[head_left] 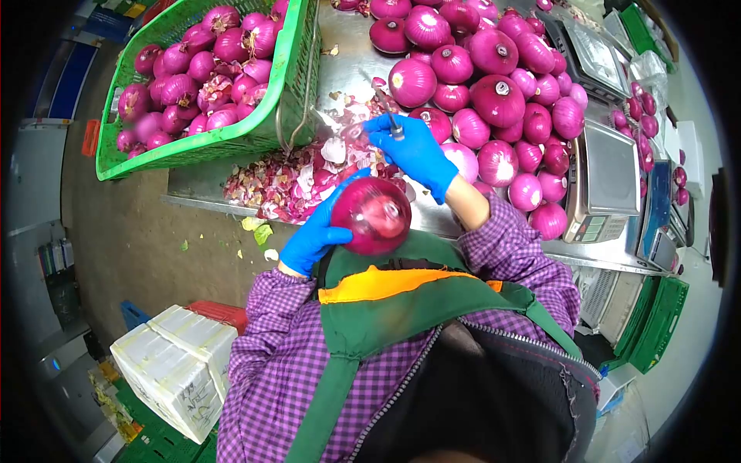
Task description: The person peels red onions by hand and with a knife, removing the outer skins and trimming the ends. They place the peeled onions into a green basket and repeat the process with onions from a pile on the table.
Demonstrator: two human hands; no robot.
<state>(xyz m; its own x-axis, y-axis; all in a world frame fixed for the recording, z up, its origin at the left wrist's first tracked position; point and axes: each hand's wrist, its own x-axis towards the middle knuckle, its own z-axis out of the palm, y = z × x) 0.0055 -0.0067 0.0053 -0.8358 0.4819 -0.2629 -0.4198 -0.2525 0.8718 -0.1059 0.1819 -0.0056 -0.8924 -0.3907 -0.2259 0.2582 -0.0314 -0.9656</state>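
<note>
My left hand [315, 235], in a blue glove, is wrapped round a large red onion [371, 216] in front of my apron. The onion's skin is shiny, with one end facing up. In my blue-gloved right hand [417, 154] is a small knife [394, 127], its dark blade pointing away from me, above and apart from the onion. Beneath both hands, a heap of onion skins [297, 181] covers the near edge of the metal table. Close to the right hand lie many smooth red onions [495, 100] in a pile.
At the left, a green crate [297, 85] holds onions with papery skins. Weighing scales [610, 170] stand right of the pile. A white foam box [174, 363] sits at the lower left, and green crates [656, 324] are stacked at the right. Scraps litter the floor [193, 231].
</note>
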